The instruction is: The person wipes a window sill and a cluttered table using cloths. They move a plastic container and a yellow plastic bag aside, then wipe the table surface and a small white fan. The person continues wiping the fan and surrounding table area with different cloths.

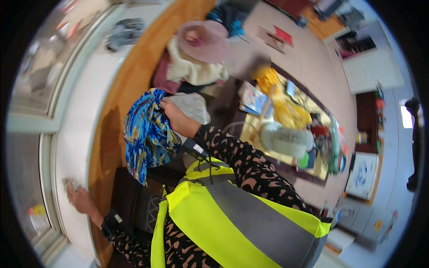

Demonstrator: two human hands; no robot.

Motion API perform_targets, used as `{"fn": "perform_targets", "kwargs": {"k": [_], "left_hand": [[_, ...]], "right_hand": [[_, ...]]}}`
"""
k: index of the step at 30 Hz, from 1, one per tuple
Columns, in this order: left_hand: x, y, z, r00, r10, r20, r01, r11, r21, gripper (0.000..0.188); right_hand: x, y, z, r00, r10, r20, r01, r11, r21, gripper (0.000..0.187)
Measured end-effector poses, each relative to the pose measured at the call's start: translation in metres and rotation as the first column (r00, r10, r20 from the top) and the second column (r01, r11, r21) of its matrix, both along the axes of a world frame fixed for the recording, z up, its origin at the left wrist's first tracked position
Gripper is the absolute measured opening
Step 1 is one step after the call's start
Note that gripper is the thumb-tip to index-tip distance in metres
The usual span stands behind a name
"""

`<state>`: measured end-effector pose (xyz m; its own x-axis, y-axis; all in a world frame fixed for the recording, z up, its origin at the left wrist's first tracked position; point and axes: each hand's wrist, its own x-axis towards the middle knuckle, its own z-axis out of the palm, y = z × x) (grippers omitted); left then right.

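A bright blue garment (pixel 149 134) with a multicoloured print hangs bunched from my right hand (pixel 176 117), whose fingers are closed on its upper edge. Out to the left, my left hand (pixel 84 201) is over the white windowsill (pixel 80 156), fingers curled on a small greyish crumpled thing (pixel 69 184) that is too blurred to name. Behind the blue garment lies a pale grey cushion or folded cloth (pixel 192 105).
Beyond it are a cream fleecy cloth (pixel 196 69) and a pink brimmed hat (pixel 203 40). A grey crumpled cloth (pixel 127 33) rests on the far sill. To the right, a low table holds yellow bags (pixel 290 111), a clear plastic jug (pixel 286 140) and books (pixel 254 98).
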<state>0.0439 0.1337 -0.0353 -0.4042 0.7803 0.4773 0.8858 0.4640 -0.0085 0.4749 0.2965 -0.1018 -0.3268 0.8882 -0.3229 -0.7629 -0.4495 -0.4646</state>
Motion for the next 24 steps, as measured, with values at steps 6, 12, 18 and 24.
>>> {"fn": "perform_targets", "kwargs": {"k": [6, 12, 18, 24], "left_hand": [[0.001, -0.001, 0.003, 0.992, 0.106, -0.063, -0.112, 0.989, -0.095, 0.048], [0.007, -0.005, 0.002, 0.999, -0.035, 0.001, 0.035, 0.998, -0.042, 0.048], [0.111, -0.001, 0.031, 0.917, -0.276, 0.29, 0.259, 0.961, 0.097, 0.046], [0.247, 0.006, 0.018, -0.255, -0.268, 0.929, 0.148, 0.939, 0.312, 0.039]], "right_hand": [[0.101, -0.053, -0.026, 0.988, -0.135, -0.074, 0.119, 0.974, -0.192, 0.027], [0.176, -0.094, -0.034, 0.991, -0.116, 0.066, 0.133, 0.873, -0.468, 0.042], [0.212, -0.142, 0.007, 0.936, -0.197, 0.293, 0.213, 0.977, -0.026, 0.042], [0.256, -0.171, -0.017, 0.997, -0.005, -0.076, -0.029, 0.896, -0.442, 0.046]]}}
